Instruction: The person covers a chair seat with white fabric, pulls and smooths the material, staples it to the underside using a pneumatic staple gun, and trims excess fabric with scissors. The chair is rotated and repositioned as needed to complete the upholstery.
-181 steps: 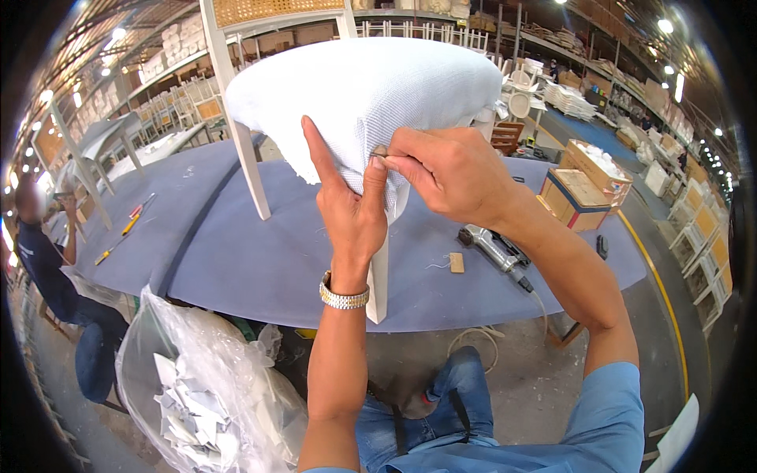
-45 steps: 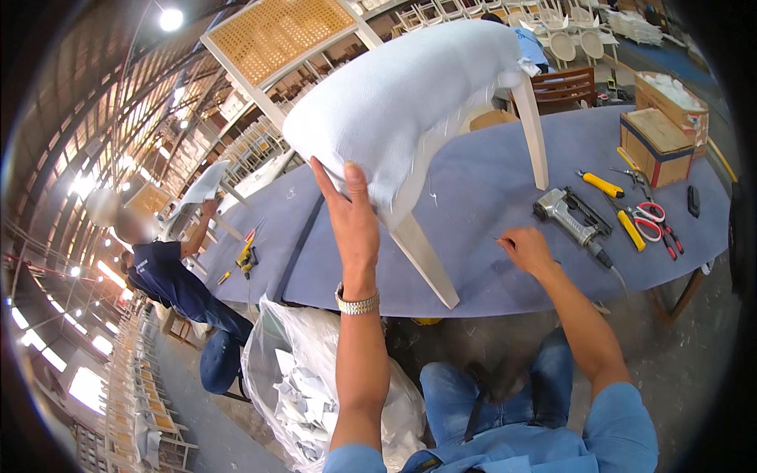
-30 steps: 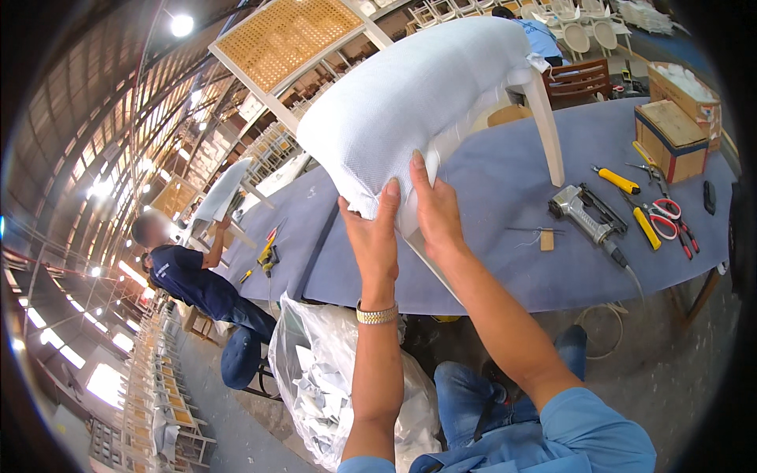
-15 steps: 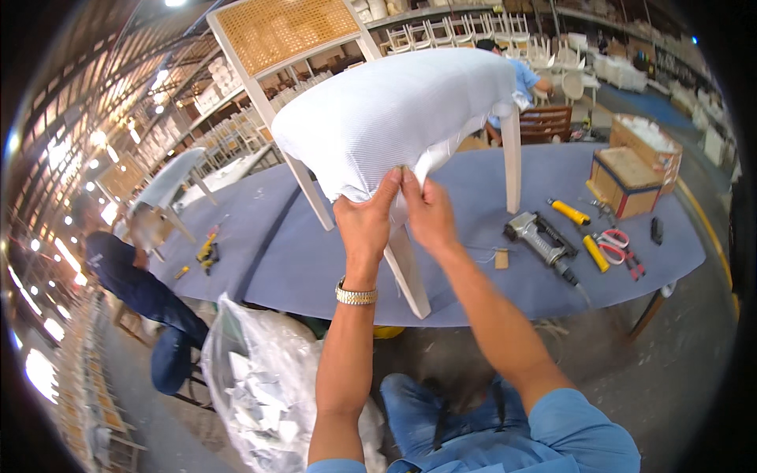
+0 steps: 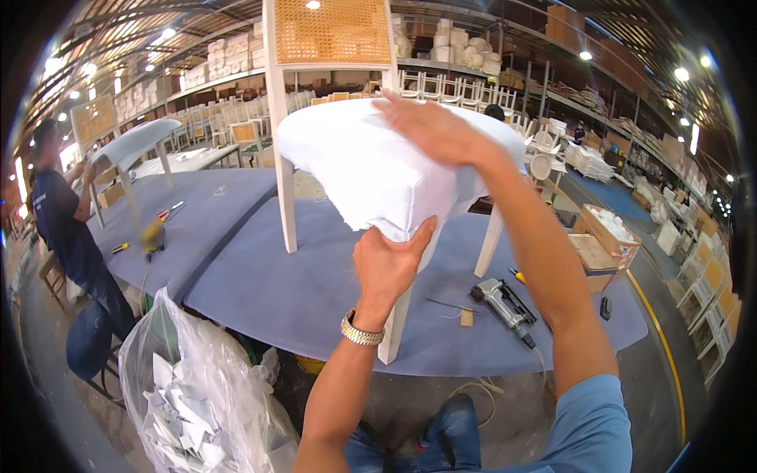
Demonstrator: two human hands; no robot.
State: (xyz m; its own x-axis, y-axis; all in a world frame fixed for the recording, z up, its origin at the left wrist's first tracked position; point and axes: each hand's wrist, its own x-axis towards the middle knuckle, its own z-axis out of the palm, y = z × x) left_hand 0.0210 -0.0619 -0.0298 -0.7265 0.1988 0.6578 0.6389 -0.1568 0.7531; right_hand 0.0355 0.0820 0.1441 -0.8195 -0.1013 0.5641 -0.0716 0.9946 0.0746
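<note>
A pale wooden chair (image 5: 285,209) with a woven cane back (image 5: 333,35) stands on the blue-covered table. White ribbed fabric (image 5: 355,162) drapes its padded seat, and the edge hangs over the near corner. At that corner my left hand (image 5: 388,266) pinches the fabric between thumb and fingers, just above the near leg. My right hand (image 5: 432,132) lies across the top of the seat with its fingers stretched out, slightly smeared by motion, holding nothing. Right of the near leg, a pneumatic staple gun (image 5: 505,309) rests on the table beside a small tan block (image 5: 467,317).
A clear plastic bag (image 5: 169,378) of white scraps stands at the table's near left. Cardboard boxes (image 5: 607,236) and a black object (image 5: 605,307) sit at the right. On the left, a person (image 5: 67,229) works at another chair (image 5: 134,146), near a yellow power tool (image 5: 152,238).
My right hand has left the near corner and moved up onto the seat top. My left hand stays at the fabric corner. The view has tilted up and swung right.
</note>
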